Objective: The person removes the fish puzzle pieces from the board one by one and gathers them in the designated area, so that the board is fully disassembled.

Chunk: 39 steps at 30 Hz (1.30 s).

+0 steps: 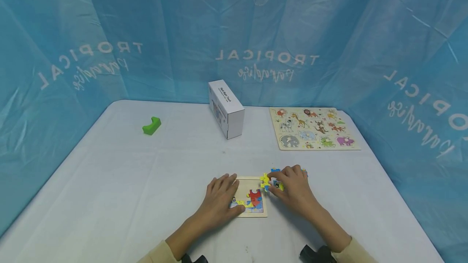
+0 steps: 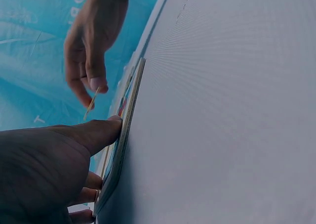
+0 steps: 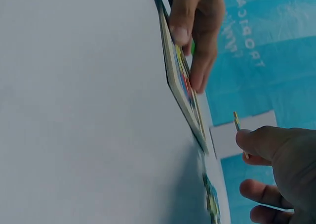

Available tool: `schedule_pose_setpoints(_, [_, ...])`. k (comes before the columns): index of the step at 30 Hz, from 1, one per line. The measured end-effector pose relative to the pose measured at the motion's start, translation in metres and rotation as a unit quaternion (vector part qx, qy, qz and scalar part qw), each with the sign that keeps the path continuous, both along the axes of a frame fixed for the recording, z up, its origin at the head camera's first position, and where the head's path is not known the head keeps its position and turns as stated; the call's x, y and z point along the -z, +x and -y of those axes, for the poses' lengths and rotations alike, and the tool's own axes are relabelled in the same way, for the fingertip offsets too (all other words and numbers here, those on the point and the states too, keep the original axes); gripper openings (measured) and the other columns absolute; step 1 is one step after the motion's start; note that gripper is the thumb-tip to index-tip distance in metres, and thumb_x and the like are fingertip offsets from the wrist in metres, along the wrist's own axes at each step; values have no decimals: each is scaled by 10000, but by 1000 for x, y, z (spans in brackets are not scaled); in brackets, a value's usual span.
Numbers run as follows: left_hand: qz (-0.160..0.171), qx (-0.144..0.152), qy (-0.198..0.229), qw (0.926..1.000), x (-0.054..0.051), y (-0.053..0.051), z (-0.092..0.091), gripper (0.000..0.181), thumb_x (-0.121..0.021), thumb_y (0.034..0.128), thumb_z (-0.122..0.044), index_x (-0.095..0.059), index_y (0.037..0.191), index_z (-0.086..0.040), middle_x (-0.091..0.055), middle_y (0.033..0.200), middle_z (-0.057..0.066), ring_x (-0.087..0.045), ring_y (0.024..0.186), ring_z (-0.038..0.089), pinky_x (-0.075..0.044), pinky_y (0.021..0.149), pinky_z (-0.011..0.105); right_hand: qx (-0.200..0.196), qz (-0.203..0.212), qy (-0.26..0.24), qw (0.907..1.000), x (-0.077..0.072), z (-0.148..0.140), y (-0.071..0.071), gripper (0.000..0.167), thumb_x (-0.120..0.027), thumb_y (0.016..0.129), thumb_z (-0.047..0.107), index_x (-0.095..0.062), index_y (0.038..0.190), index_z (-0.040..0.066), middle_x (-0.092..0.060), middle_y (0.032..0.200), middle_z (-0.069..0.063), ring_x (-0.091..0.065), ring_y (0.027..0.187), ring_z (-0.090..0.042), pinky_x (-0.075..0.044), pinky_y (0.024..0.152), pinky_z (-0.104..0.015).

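Observation:
The left hand (image 1: 219, 204) rests on the left part of a wooden puzzle tray (image 1: 260, 215), fingers spread and thumb on its lower part. Joined red, yellow and blue pieces (image 1: 255, 198) lie inside the tray. Between thumb and index finger the right hand (image 1: 295, 188) pinches a yellow piece (image 1: 265, 182), raised at the tray's right edge. In the right wrist view the pinched piece (image 3: 236, 120) appears edge-on, clear of the tray (image 3: 173, 80). Loose pieces (image 3: 212, 201) lie beside the tray, partly hidden under the right hand in the head view.
A white box (image 1: 228, 111) stands behind the tray. At the back right lies an animal puzzle board (image 1: 312, 129), and a green curved block (image 1: 151, 126) lies at the back left. Blue printed curtains (image 1: 190, 31) surround the white-covered table (image 1: 120, 173).

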<state>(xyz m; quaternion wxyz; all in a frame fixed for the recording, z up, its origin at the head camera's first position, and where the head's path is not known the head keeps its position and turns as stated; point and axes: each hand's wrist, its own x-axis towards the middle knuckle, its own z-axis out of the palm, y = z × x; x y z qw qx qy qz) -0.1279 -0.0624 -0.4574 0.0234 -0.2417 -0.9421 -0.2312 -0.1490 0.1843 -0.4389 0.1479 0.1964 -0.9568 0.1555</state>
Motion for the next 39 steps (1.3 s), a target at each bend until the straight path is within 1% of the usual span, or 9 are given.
schedule_pose_setpoints(3, [-44,2,6,10000,0,0,0,684,-696,798,-400,-507,1331,-14,-418,1456,138,-334,1366,362,-245,1085,597,68,-81,-18,9999,2,-14,-1,332,-795,730,296,-691,1039,231,-577,866,11,-433,891,-193,-293,766,-372])
schedule_pose_setpoints(6, [-42,-3,28,10000,0,0,-1,682,-700,794,-390,-508,1328,-12,-421,1452,140,-337,1363,364,-247,1083,597,173,-75,11,9998,5,-27,-1,329,-796,725,275,-696,1033,215,-578,860,8,-440,891,-205,-293,758,-376])
schedule_pose_setpoints(12, [-77,33,73,9999,0,1,0,681,-695,798,-384,-503,1330,-4,-422,1451,147,-338,1360,372,-240,1084,603,433,137,161,9988,12,-48,0,309,-773,750,285,-693,1039,212,-575,860,17,-442,907,-211,-291,761,-383])
schedule_pose_setpoints(18, [-48,39,61,10000,0,1,0,685,-686,803,-396,-499,1337,-10,-415,1457,141,-331,1366,368,-233,1089,603,450,141,189,9987,16,-63,0,311,-758,766,265,-686,1062,199,-566,831,24,-449,896,-226,-283,749,-384])
schedule_pose_setpoints(22, [46,14,57,10000,0,1,0,690,-675,810,-409,-490,1348,-18,-402,1470,131,-316,1379,360,-218,1102,599,485,276,205,9982,17,-68,0,311,-744,774,252,-681,1074,203,-570,832,24,-447,902,-231,-278,740,-386])
schedule_pose_setpoints(26, [60,14,46,10000,0,1,0,690,-673,812,-410,-489,1349,-17,-399,1472,131,-314,1380,361,-215,1102,599,505,370,219,9978,18,-70,0,311,-741,778,256,-681,1079,210,-580,846,17,-445,903,-230,-276,736,-380])
schedule_pose_setpoints(39, [48,-13,-3,10000,0,0,0,692,-673,811,-417,-489,1351,-27,-396,1474,124,-311,1381,354,-217,1104,596,535,433,262,9973,19,-69,0,317,-753,772,273,-695,1078,213,-565,870,16,-434,904,-226,-269,732,-377])
